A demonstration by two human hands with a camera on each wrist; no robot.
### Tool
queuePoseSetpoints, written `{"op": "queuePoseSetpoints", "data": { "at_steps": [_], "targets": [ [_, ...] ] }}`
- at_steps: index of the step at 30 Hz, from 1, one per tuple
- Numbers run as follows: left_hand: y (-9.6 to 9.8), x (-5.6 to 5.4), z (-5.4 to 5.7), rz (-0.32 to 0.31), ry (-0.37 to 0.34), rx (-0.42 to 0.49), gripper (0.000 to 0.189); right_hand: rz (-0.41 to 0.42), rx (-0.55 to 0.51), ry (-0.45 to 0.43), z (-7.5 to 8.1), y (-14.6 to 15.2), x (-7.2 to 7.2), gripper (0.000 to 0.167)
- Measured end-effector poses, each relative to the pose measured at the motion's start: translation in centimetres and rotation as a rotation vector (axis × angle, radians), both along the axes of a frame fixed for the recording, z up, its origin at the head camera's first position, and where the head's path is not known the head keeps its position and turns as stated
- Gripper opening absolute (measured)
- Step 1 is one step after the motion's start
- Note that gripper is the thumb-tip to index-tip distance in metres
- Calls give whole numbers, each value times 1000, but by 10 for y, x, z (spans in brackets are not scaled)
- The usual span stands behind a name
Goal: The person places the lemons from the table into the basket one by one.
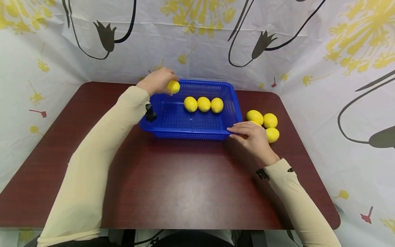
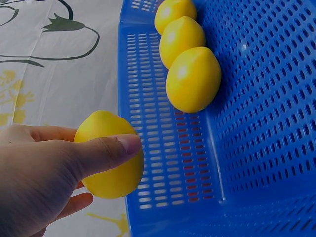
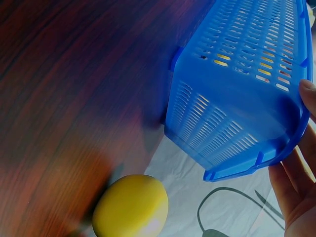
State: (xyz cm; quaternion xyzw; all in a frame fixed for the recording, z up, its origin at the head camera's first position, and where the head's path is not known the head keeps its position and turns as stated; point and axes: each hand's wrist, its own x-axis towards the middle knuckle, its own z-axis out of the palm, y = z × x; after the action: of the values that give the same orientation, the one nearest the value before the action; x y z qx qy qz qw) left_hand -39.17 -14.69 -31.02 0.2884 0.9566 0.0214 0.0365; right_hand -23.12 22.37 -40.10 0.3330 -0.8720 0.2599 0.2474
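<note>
A lemon (image 2: 111, 155) is pinched between the thumb and fingers of my left hand (image 1: 158, 81), held up at the back left corner of the blue plastic basket (image 1: 191, 131). Inside the basket, three lemons (image 1: 204, 104) sit in a row towards the back wall. My right hand (image 1: 251, 139) grips the rim at the basket's front right corner. In the right wrist view its thumb (image 3: 308, 94) lies on one side of the rim, with fingers on the other.
Several more lemons (image 1: 270, 120) lie on the dark red tabletop (image 1: 172, 185) right of the basket, one partly hidden by my right hand. A white cloth (image 1: 197, 51) with a flower pattern hangs behind the table and at its sides.
</note>
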Motion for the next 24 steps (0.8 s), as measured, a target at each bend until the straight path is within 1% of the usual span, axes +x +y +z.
{"op": "queuePoseSetpoints", "data": {
  "at_steps": [8, 15, 24],
  "targets": [
    [10, -5, -8, -29, -5, -7, 60, 2, 3, 9, -2, 0, -2, 31],
    [16, -8, -18, -24, -34, 8, 62, 2, 4, 4, -1, 0, -2, 30],
    [24, -11, -33, -27, -77, -3, 59, 4, 7, 4, -1, 1, -2, 30]
  ]
}}
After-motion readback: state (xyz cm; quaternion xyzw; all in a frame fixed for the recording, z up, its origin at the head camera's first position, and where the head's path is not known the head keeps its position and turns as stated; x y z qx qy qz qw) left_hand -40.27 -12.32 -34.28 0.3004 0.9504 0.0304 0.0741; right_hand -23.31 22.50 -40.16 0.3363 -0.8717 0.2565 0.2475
